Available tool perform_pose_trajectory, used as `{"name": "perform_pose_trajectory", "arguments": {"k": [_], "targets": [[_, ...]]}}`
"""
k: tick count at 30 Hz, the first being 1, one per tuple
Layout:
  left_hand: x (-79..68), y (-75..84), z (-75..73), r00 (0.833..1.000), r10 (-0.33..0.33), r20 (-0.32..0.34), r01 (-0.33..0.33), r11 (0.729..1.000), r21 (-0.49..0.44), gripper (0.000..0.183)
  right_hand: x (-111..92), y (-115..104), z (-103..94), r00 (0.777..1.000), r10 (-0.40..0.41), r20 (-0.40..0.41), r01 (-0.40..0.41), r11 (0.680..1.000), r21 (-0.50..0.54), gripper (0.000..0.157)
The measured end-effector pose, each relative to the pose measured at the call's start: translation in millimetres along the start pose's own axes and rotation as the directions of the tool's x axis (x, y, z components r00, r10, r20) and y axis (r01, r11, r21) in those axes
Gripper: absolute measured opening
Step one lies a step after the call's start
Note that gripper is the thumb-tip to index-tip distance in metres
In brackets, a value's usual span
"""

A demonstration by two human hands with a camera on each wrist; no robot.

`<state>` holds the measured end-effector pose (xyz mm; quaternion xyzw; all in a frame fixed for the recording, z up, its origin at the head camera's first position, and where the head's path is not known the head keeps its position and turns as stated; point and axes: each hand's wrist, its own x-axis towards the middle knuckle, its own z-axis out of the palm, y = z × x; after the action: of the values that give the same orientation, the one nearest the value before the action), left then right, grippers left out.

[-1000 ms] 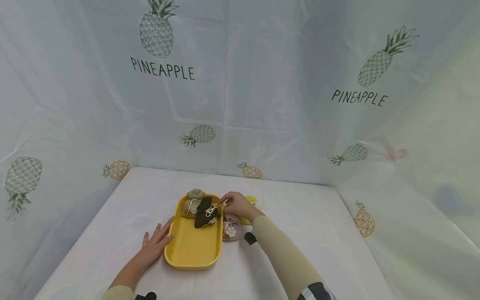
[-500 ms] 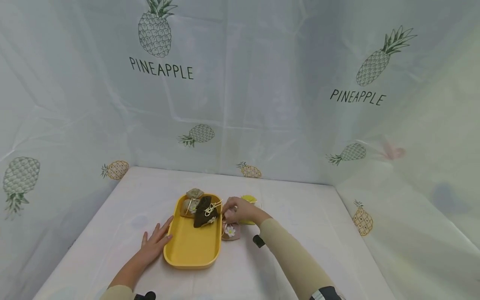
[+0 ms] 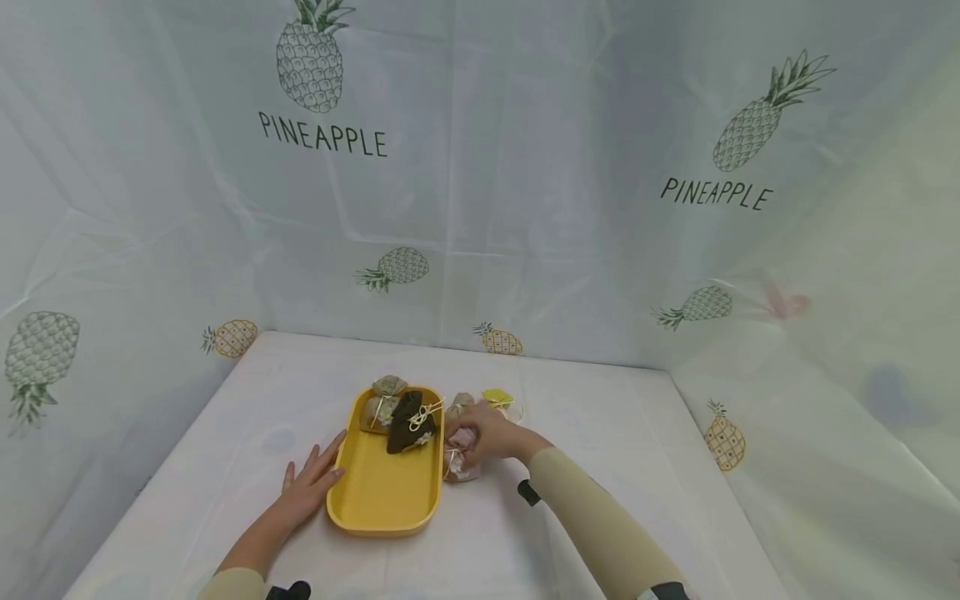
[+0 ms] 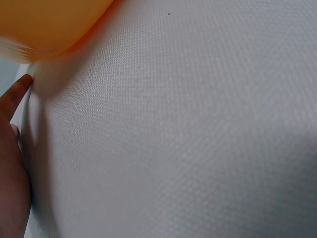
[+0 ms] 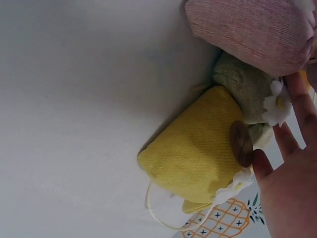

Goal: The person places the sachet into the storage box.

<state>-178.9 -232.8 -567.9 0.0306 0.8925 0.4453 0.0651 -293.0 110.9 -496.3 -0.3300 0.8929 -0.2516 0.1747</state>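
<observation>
My left hand (image 3: 303, 492) lies with spread fingers against the left side of a yellow tray (image 3: 384, 500). Inside the tray are a beige-brown drawstring pouch (image 3: 380, 410) and a dark brown one (image 3: 408, 425) with a cream cord. My right hand (image 3: 491, 431) is over a pink drawstring pouch (image 3: 462, 442) just right of the tray, thumb and fingers on either side of its top. In the right wrist view its visible fingers are fairly straight, reaching beside the pink pouch (image 5: 252, 32); the thumb is hidden there.
A grey-beige pouch (image 5: 240, 87) with a white flower and a yellow pouch (image 5: 198, 144) with a brown button lie behind the pink one. A white cloth covers the table (image 3: 600, 467). Pineapple-print sheeting (image 3: 540, 208) rises at the back and sides.
My right hand has moved from the tray's right rim, near the dark pouch's cord, toward me and rightward onto the pink pouch. The grey-beige pouch has come into sight. My left hand stays put.
</observation>
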Motion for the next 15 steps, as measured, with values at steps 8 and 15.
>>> {"name": "perform_pose_trajectory", "arguments": {"k": [8,15], "targets": [[-0.2,-0.7,-0.2,1.0,-0.016,0.009,0.016,1.0,-0.001,0.065,-5.0,1.3,8.8,0.998,0.067,0.006,-0.067,0.997,-0.029,0.05],[-0.6,-0.1,-0.2,1.0,-0.015,0.008,0.015,1.0,-0.009,0.065,-5.6,2.3,11.3,0.996,0.078,-0.042,-0.078,0.997,-0.007,0.043]]}}
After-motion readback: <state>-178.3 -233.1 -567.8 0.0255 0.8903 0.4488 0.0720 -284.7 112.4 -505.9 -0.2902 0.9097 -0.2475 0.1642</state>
